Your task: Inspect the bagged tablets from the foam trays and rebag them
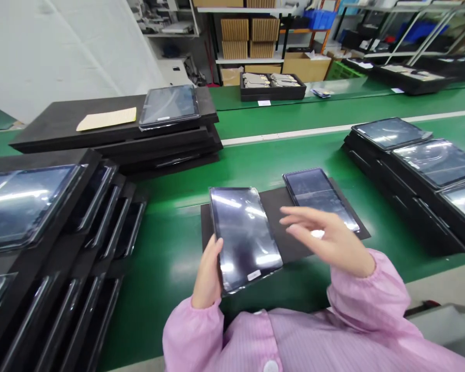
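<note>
My left hand [210, 271] grips the left edge of a tablet [244, 227], its thumb on the front and the other fingers hidden behind. The tablet is tilted, its dark glossy screen facing me, with a small white label near the lower edge. To its right my right hand [321, 235] hovers with fingers stretched out, holding nothing. Behind that hand a second tablet [313, 191] lies on a black foam sheet [277, 212], partly covered from view by the hand.
Black foam layers with tablets [27, 206] are stacked at left, and another stack with tablets [437, 160] stands at right. Farther back, a foam pile [120, 137] carries a tablet and a yellowish paper [107, 119]. A black tray [272, 93] sits across the green bench [166, 248].
</note>
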Available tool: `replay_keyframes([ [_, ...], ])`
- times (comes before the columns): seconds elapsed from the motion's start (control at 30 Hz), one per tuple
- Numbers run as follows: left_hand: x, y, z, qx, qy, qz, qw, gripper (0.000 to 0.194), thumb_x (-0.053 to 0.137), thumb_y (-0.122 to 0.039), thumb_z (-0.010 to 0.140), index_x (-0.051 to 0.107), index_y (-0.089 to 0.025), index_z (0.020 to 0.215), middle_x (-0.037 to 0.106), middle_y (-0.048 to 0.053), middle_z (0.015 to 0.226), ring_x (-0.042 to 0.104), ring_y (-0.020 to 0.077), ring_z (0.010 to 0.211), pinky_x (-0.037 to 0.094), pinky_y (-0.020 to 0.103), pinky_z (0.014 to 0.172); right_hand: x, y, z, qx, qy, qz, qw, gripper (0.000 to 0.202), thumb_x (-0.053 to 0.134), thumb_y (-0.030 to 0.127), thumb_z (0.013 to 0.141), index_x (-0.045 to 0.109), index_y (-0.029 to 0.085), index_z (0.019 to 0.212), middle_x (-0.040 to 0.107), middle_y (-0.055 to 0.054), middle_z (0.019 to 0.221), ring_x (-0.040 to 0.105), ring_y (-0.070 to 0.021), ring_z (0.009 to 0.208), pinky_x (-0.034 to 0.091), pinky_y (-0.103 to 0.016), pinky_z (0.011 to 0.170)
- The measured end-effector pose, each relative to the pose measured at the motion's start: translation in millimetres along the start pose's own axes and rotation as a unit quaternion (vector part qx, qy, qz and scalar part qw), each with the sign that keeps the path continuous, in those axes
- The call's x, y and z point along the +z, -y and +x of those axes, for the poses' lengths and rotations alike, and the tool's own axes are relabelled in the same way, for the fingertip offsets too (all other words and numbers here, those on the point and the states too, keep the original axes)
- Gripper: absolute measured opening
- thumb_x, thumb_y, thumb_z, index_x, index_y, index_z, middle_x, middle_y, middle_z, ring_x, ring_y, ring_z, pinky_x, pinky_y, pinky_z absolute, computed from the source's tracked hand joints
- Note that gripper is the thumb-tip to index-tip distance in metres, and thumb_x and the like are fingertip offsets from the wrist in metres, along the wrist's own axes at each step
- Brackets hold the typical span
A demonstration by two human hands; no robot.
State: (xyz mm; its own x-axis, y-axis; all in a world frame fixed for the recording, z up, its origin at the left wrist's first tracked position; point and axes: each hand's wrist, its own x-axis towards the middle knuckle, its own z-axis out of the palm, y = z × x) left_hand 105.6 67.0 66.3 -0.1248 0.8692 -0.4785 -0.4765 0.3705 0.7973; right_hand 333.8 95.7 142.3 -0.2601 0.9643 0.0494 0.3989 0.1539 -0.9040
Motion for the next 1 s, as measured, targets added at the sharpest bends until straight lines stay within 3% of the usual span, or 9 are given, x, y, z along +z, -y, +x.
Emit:
replay_keyframes([
  [0.1, -8.9, 4.3, 13.0, 0.005, -0.089, 0.09, 0.992, 0.039, 0.077, -0.041, 0.072, 0.072, -0.021, 0.105, 0.074, 0.008, 0.116, 0.059, 0.0299, 0.127, 0.045, 0.039, 0.109, -38.4, -43.5, 1.7, 0.092, -0.146, -0.076, 0.982, 0.041, 0.062, 0.043, 0.086, 0.071, 0.018, 0.116, 0.079, -0.01, 0.099, 0.076, -0.0247, 0.086, 0.062, -0.04, 0.082],
  [0.2, -9.9, 17.5, 30.3, 0.04, -0.085, 0.16, 0.983, 0.037, 0.07, -0.039, 0.077, 0.07, -0.021, 0.11, 0.071, 0.01, 0.123, 0.057, 0.0286, 0.13, 0.039, 0.041, 0.115, -68.1, -90.2, 3.8, 0.185, -0.219, -0.188, 0.939, 0.048, 0.055, 0.043, 0.088, 0.067, 0.013, 0.124, 0.075, -0.017, 0.111, 0.074, -0.0312, 0.099, 0.057, -0.049, 0.093],
  [0.3, -8.0, 27.5, 37.3, 0.104, -0.089, 0.238, 0.962, 0.057, 0.065, -0.042, 0.079, 0.058, -0.02, 0.13, 0.058, 0.014, 0.142, 0.049, 0.0303, 0.138, 0.033, 0.045, 0.119, -73.2, -124.8, 4.2, 0.207, -0.242, -0.254, 0.913, 0.059, 0.059, 0.043, 0.084, 0.061, 0.008, 0.131, 0.063, -0.026, 0.132, 0.059, -0.0418, 0.125, 0.043, -0.059, 0.107],
  [0.37, -10.0, 30.0, 33.8, 0.182, -0.136, 0.338, 0.913, 0.075, 0.062, -0.047, 0.079, 0.044, -0.014, 0.144, 0.041, 0.02, 0.156, 0.035, 0.034, 0.147, 0.026, 0.048, 0.122, -66.0, -139.2, 3.0, 0.206, -0.24, -0.289, 0.904, 0.067, 0.062, 0.043, 0.081, 0.057, 0.004, 0.135, 0.052, -0.03, 0.143, 0.045, -0.0453, 0.138, 0.034, -0.061, 0.113],
  [0.5, -21.7, 34.3, 20.1, 0.224, -0.184, 0.543, 0.788, 0.101, 0.052, -0.065, 0.078, 0.032, 0.004, 0.148, 0.024, 0.035, 0.158, 0.017, 0.0456, 0.151, 0.017, 0.06, 0.121, -52.8, -152.5, -2.9, 0.174, -0.212, -0.334, 0.902, 0.065, 0.06, 0.042, 0.083, 0.056, 0.008, 0.139, 0.046, -0.027, 0.15, 0.039, -0.0429, 0.143, 0.027, -0.062, 0.116],
  [0.63, -26.6, 43.2, 16.0, 0.184, -0.162, 0.623, 0.743, 0.1, 0.042, -0.071, 0.079, 0.036, 0.0, 0.148, 0.033, 0.034, 0.154, 0.028, 0.0476, 0.146, 0.025, 0.064, 0.116, -50.4, -154.8, -14.1, 0.141, -0.192, -0.352, 0.905, 0.059, 0.061, 0.044, 0.083, 0.061, 0.02, 0.137, 0.051, -0.019, 0.149, 0.042, -0.039, 0.141, 0.032, -0.059, 0.115],
  [0.77, -17.3, 43.6, 16.2, 0.187, -0.17, 0.645, 0.721, 0.09, 0.035, -0.072, 0.082, 0.048, -0.007, 0.143, 0.037, 0.03, 0.154, 0.034, 0.0465, 0.143, 0.031, 0.064, 0.112, -42.5, -154.7, -29.0, 0.134, -0.192, -0.342, 0.91, 0.06, 0.061, 0.046, 0.083, 0.061, 0.018, 0.136, 0.051, -0.021, 0.148, 0.044, -0.0404, 0.14, 0.032, -0.059, 0.115],
  [0.87, -12.3, 36.8, 13.4, 0.177, -0.18, 0.636, 0.729, 0.099, 0.033, -0.075, 0.078, 0.043, -0.002, 0.145, 0.035, 0.033, 0.154, 0.036, 0.0478, 0.142, 0.032, 0.063, 0.111, -42.8, -158.7, -37.1, 0.148, -0.2, -0.315, 0.916, 0.061, 0.061, 0.05, 0.082, 0.06, 0.022, 0.136, 0.05, -0.017, 0.149, 0.044, -0.0402, 0.14, 0.031, -0.059, 0.116],
  [1.0, -32.7, 33.8, 8.8, 0.083, -0.221, 0.633, 0.737, 0.12, 0.038, -0.081, 0.068, 0.03, 0.009, 0.148, 0.04, 0.039, 0.147, 0.045, 0.054, 0.133, 0.037, 0.063, 0.108, -64.9, -170.7, -34.5, 0.214, -0.231, -0.251, 0.915, 0.073, 0.063, 0.057, 0.079, 0.054, 0.016, 0.139, 0.045, -0.02, 0.152, 0.036, -0.0408, 0.145, 0.029, -0.059, 0.118],
])
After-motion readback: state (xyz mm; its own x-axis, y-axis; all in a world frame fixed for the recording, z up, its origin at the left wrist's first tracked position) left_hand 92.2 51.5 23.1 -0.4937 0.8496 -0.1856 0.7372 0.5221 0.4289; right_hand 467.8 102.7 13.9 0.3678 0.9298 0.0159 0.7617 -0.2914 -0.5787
